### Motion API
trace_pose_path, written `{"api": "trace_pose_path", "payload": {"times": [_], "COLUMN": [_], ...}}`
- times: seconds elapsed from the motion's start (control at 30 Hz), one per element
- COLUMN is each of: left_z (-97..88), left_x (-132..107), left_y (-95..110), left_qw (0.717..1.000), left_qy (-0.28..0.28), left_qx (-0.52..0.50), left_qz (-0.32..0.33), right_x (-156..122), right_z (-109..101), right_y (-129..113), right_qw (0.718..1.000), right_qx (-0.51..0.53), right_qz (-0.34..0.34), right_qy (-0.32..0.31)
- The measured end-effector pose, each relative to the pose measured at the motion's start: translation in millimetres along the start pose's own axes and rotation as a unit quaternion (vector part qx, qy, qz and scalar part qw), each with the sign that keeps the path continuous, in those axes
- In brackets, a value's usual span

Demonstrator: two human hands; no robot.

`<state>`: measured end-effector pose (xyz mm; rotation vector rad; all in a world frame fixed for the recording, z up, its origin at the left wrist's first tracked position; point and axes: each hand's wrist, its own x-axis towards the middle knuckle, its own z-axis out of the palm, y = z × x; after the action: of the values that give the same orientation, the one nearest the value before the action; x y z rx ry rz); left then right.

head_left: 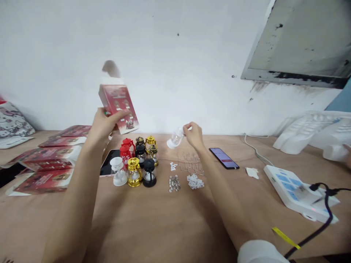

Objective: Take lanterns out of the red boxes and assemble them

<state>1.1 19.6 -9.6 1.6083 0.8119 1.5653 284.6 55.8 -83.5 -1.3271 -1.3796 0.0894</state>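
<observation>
My left hand (108, 120) grips a red printed cardboard box (122, 104), held up tilted in front of the wall with its top flap raised. In my right hand (194, 133) is a small white lantern (175, 138), pinched by one end and tipped on its side above the table. Beneath and between my hands stand several mini lanterns: a red one (125, 153), a gold one (134, 173), a black one (149, 173) and a white one (118, 171), with more behind them.
Button cells (174, 183), white plastic pieces (195, 181) and bent wires (190, 164) lie before me. Flat red boxes (46, 159) are piled left. A dark phone (109, 164) lies by the lanterns, a lit phone (224, 158) to the right. A power strip (298, 193) with cables sits far right.
</observation>
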Motion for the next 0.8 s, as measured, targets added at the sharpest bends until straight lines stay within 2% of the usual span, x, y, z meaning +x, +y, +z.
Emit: {"api": "trace_pose_path", "payload": {"times": [0.03,0.1,0.23,0.4,0.5,0.57,0.63,0.8], "left_z": [1.0,5.3,14.4,21.4,26.6,29.8,31.9,41.2], "left_x": [2.9,7.0,10.5,11.6,9.8,8.1,6.6,0.0], "left_y": [-1.0,-3.6,-15.4,-36.2,-41.1,-41.5,-41.5,-40.3], "left_qw": [0.996,0.976,0.936,0.937,0.938,0.933,0.935,0.946], "left_qy": [0.023,0.085,0.084,0.047,0.038,0.042,0.036,0.026], "left_qx": [-0.066,-0.154,-0.269,-0.264,-0.257,-0.265,-0.263,-0.258], "left_qz": [-0.047,-0.128,-0.211,-0.223,-0.232,-0.24,-0.237,-0.193], "right_x": [-3.6,-11.5,-24.8,-29.9,-27.7,-27.2,-29.5,-43.7], "right_z": [8.5,23.6,43.8,49.4,39.8,30.4,22.0,16.6], "right_y": [2.1,4.6,9.6,12.8,-1.1,-17.9,-36.8,-69.3], "right_qw": [0.998,0.994,0.988,0.985,0.989,0.993,0.989,0.968], "right_qx": [-0.051,-0.09,-0.107,-0.124,-0.099,-0.026,0.071,0.205], "right_qz": [-0.022,-0.048,-0.075,-0.077,-0.087,-0.111,-0.124,-0.042], "right_qy": [-0.017,-0.042,-0.08,-0.092,-0.063,-0.037,-0.042,-0.138]}}
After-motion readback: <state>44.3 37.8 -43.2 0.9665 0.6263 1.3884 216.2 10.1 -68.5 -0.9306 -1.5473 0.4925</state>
